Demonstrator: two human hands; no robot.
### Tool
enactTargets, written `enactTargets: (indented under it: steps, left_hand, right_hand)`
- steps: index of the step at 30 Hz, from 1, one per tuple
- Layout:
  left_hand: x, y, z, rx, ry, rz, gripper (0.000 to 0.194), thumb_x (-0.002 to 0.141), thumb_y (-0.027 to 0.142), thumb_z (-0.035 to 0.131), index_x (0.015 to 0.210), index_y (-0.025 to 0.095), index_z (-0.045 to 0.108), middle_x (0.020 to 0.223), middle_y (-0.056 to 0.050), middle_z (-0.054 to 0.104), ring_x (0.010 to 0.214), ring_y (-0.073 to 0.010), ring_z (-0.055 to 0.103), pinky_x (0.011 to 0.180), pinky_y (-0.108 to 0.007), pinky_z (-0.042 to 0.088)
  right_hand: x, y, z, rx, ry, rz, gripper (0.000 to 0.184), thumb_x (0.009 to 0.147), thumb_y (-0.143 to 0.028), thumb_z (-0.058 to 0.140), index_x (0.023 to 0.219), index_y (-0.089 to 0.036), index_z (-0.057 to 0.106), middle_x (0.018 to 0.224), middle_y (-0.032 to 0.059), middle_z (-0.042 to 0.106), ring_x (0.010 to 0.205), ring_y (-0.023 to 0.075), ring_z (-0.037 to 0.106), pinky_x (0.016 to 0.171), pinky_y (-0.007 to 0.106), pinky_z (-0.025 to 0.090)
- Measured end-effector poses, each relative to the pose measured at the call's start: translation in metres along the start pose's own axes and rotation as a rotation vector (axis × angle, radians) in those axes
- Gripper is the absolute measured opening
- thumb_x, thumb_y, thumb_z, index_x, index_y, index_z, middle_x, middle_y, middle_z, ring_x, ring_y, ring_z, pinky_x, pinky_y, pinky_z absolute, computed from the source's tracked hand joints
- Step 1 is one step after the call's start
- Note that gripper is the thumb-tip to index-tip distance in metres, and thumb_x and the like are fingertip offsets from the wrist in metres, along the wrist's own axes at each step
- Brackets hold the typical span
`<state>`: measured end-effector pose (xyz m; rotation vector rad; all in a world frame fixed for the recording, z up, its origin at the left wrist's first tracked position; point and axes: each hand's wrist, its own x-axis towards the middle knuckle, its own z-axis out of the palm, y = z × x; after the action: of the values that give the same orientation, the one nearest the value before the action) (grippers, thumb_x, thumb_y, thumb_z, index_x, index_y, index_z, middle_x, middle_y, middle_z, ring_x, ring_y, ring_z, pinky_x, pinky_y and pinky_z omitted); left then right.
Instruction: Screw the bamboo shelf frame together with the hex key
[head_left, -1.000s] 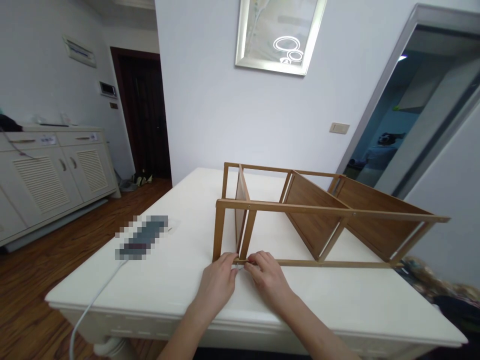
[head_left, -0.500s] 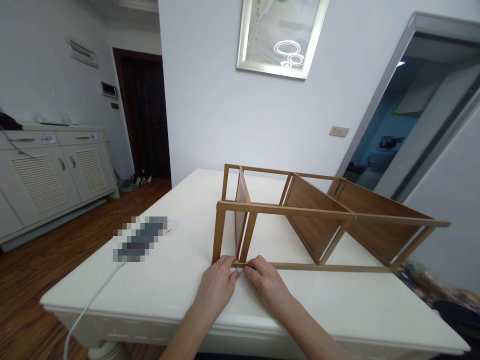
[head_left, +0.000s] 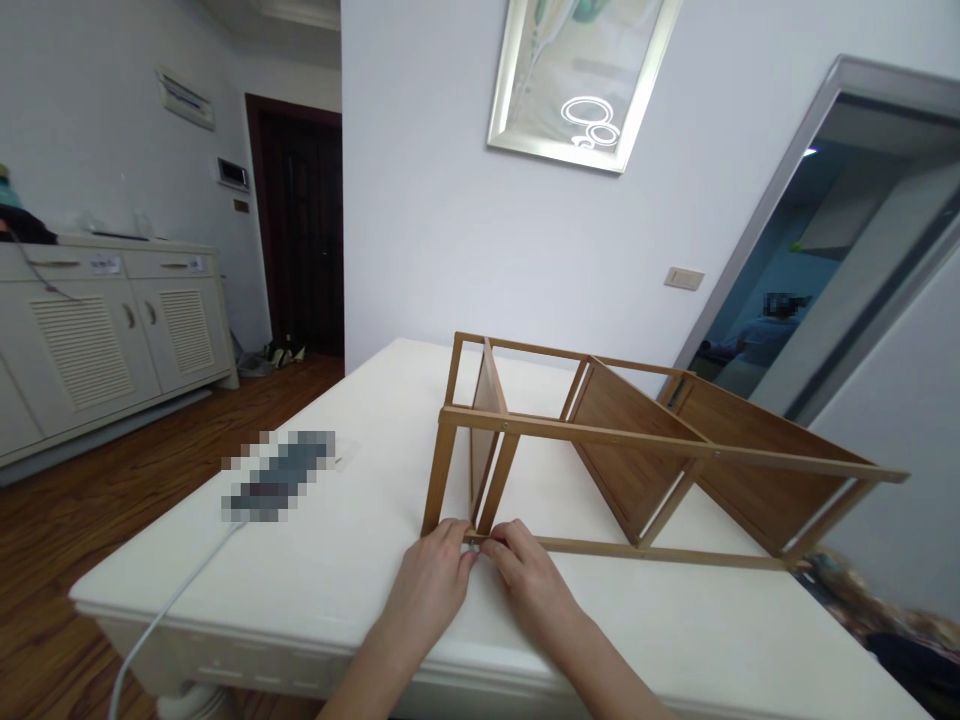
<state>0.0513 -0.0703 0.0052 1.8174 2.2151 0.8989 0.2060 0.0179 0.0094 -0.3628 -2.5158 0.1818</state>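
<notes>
A wooden shelf rack lies on its side on the white table, its three shelf boards standing on edge. My left hand is closed at the near bottom rail, fingers over the wood beside the left-hand shelf's joint and thumb in front. Just right of it, my right hand is pinched at the same joint. Between the fingertips shows a tiny shiny metal piece, like a screw, too small and covered to name surely.
At the table's left lies a blurred-out dark object with a white cable hanging over the edge. A white cabinet stands at the far left. Through the doorway on the right a person is visible. Bundled things lie beyond the table's right end.
The camera view has tilted slightly, shifting the wall and rack a little down and right in the picture. Both hands stay at the same joint with nearly the same grip.
</notes>
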Motion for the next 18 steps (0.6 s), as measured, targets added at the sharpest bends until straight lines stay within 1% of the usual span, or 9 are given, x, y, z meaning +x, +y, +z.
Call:
enactTargets:
  steps: [5,10,14,18]
  left_hand:
    - [-0.0003,-0.0014,-0.0008,-0.025,0.001,0.004,0.032,0.091,0.017,0.046,0.119,0.017,0.060,0.122,-0.011,0.065,0.111,-0.0259,0.063,0.095,-0.038,0.048]
    - [0.0004,-0.0029,-0.0013,-0.052,-0.008,0.000,0.033,0.090,0.017,0.047,0.120,0.018,0.060,0.122,-0.010,0.066,0.113,-0.0248,0.062,0.099,-0.037,0.046]
    - [0.0007,-0.0024,-0.0011,-0.053,-0.011,-0.008,0.032,0.091,0.019,0.048,0.120,0.019,0.061,0.121,-0.010,0.066,0.111,-0.0248,0.062,0.097,-0.036,0.046]
    - [0.0011,-0.0021,-0.0009,-0.031,-0.017,-0.008,0.032,0.091,0.021,0.047,0.119,0.019,0.061,0.122,-0.010,0.066,0.110,-0.0258,0.063,0.094,-0.037,0.047]
  right_hand:
    - [0.0022,0.0008,0.0046,0.222,0.090,0.108,0.024,0.092,-0.009,0.044,0.100,-0.022,0.063,0.093,0.0070,0.061,0.086,0.0186,0.060,0.075,0.031,0.051]
    - [0.0064,-0.0043,0.0062,0.411,0.143,0.341,0.012,0.083,-0.013,0.056,0.091,-0.022,0.061,0.084,0.0030,0.066,0.074,0.0168,0.061,0.069,0.030,0.051]
    - [0.0095,-0.0053,0.0061,0.593,0.152,0.502,0.010,0.079,-0.020,0.062,0.089,-0.020,0.062,0.079,0.0012,0.067,0.068,0.0149,0.059,0.063,0.027,0.049]
    - [0.0097,-0.0046,0.0055,0.723,0.112,0.581,0.011,0.078,-0.029,0.068,0.082,-0.019,0.065,0.072,0.0001,0.066,0.065,0.0142,0.058,0.062,0.026,0.047]
